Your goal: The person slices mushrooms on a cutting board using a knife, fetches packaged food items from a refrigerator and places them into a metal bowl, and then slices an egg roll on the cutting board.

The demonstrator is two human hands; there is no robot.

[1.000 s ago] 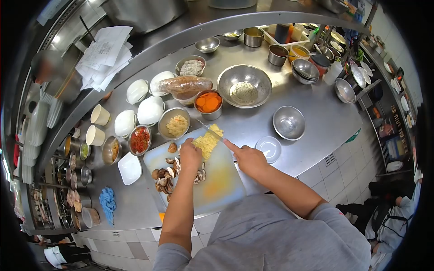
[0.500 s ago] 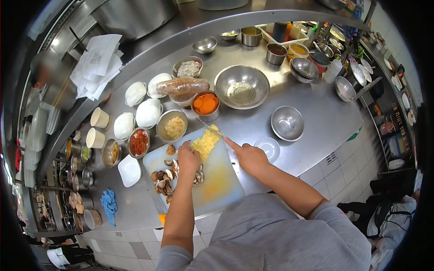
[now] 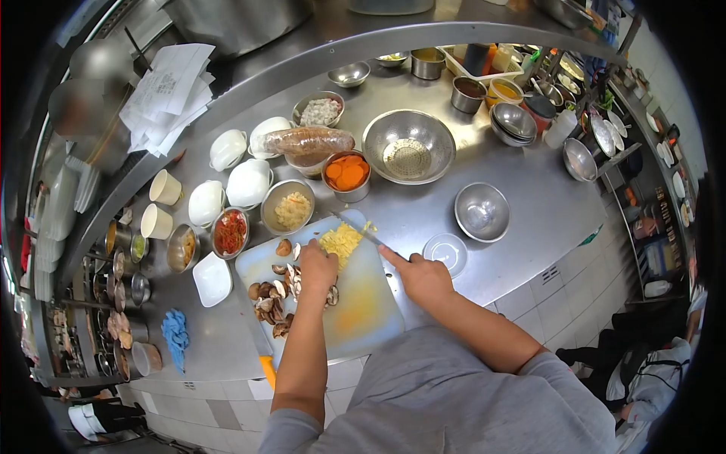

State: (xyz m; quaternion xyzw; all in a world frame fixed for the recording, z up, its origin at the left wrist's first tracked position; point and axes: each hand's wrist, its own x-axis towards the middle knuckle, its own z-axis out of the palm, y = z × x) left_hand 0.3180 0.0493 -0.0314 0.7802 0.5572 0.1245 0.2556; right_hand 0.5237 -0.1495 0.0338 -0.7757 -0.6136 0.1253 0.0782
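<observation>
My right hand [image 3: 425,281] is closed around the handle of a knife [image 3: 364,233]. Its blade slants up and left along the far side of a heap of chopped yellow food [image 3: 342,247]. Curled fingers of my left hand [image 3: 318,266] rest at the heap's left side; what they hold, if anything, is hidden. Both the heap and several cut brown mushrooms [image 3: 272,309] lie on a pale, yellow-stained cutting board [image 3: 363,310]. The mushrooms are left of my left hand, partly behind it.
Beyond the board stand a bowl of pale shreds [image 3: 292,195], a tin of orange slices [image 3: 346,168] and a perforated metal bowl [image 3: 408,125]. A metal bowl [image 3: 482,213] and a clear lid [image 3: 446,253] lie to the right. An orange handle [image 3: 268,371] projects at the board's near-left corner.
The knife blade has shifted nearer, and the yellow heap is more compact beside my left hand. A few yellow bits lie beyond the blade. The view has shifted slightly.
</observation>
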